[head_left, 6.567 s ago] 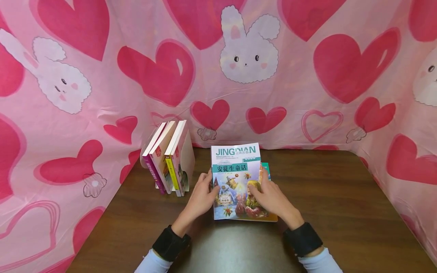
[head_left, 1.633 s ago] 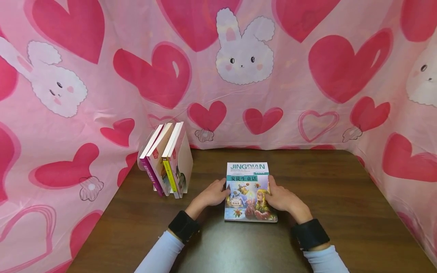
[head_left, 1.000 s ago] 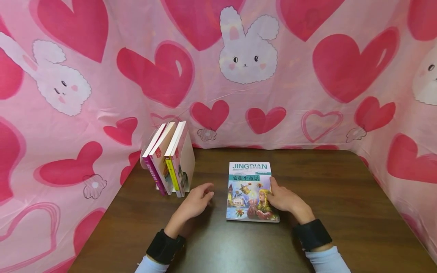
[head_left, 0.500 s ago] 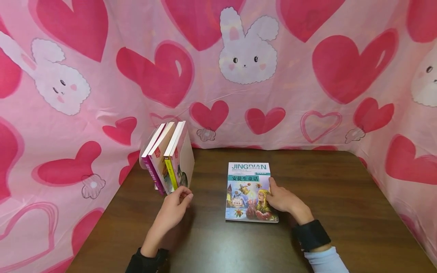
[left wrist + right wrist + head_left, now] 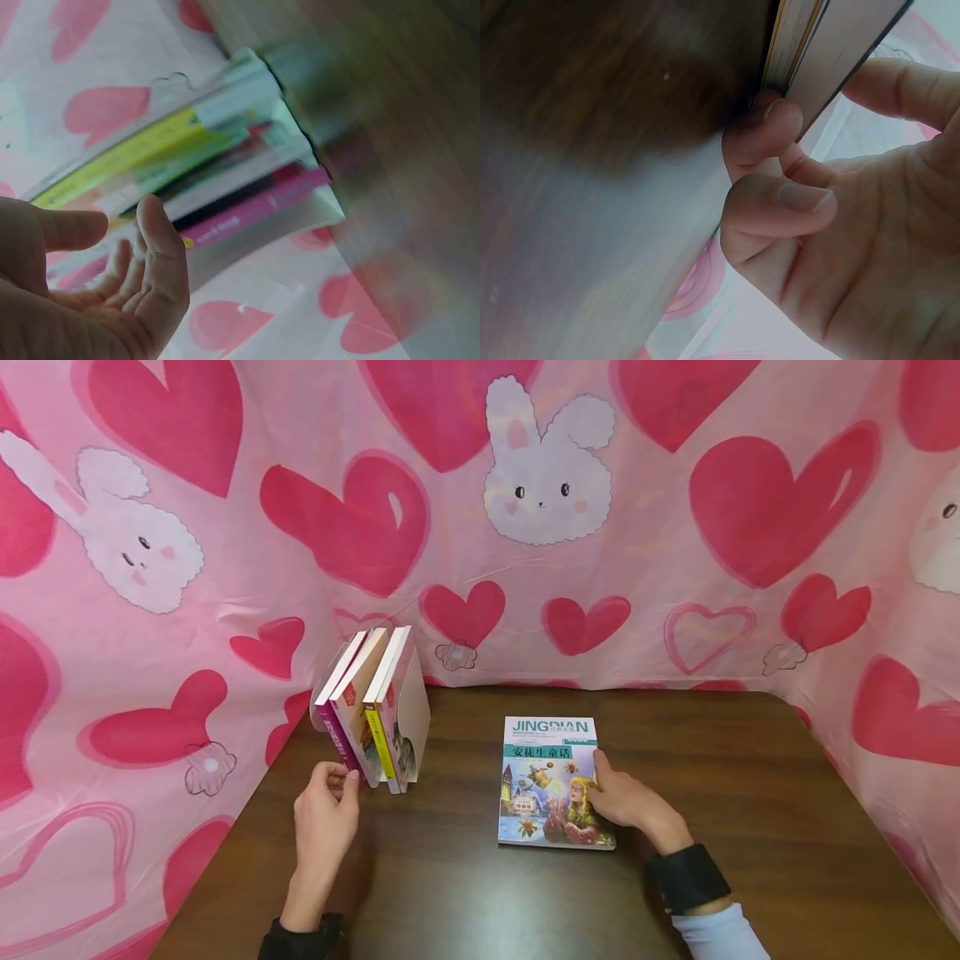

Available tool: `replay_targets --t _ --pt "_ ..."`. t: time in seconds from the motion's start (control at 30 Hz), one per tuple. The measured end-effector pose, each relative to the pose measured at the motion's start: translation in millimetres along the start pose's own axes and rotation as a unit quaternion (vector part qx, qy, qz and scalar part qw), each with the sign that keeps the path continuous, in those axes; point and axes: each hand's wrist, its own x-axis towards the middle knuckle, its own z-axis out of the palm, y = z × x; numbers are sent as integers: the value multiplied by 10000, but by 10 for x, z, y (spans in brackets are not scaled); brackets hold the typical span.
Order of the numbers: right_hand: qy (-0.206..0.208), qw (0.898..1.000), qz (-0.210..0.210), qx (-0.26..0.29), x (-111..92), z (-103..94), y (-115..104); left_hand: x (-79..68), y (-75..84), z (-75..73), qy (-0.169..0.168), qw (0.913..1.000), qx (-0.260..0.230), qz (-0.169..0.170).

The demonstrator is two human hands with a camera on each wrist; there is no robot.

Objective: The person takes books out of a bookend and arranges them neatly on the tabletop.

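My left hand [image 5: 326, 810] hovers at the front left of a row of upright books, its fingertips close to a purple-spined book [image 5: 341, 739]. In the left wrist view its fingers [image 5: 161, 259] are loosely bent and hold nothing. My right hand [image 5: 633, 797] holds the right edge of a storybook [image 5: 543, 797] with a teal title band, lying flat. From the right wrist, the edges of two stacked books [image 5: 840, 56] show, with the thumb on the cover side and bent fingers [image 5: 761, 139] at the edge.
The upright books, one with a yellow spine [image 5: 378, 739], lean in a white bookend [image 5: 415, 714] at the back left of the brown table [image 5: 712, 793]. A pink cloth [image 5: 652, 635] with hearts and rabbits hangs around the back and sides.
The storybook was lowered and squared over another book with both hands. My left hand then let go and moved left, past the front of the row. The right hand stayed at the edge.
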Motion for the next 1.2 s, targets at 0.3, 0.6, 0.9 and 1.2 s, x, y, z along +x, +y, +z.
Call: replay_targets --t 0.3,0.6,0.9,1.2 --pt "-74 9999 123 29 6 -3 -22 213 -124 31 -284 9993 193 -118" --pt "-58 9999 101 -22 9 6 -32 371 -187 108 -766 9970 -119 -19" --pt "11 10000 -18 -64 4 6 -24 498 -215 151 -794 9968 57 -36" --pt "51 9999 -78 -58 9 28 -3 526 -245 160 -747 9970 171 77"
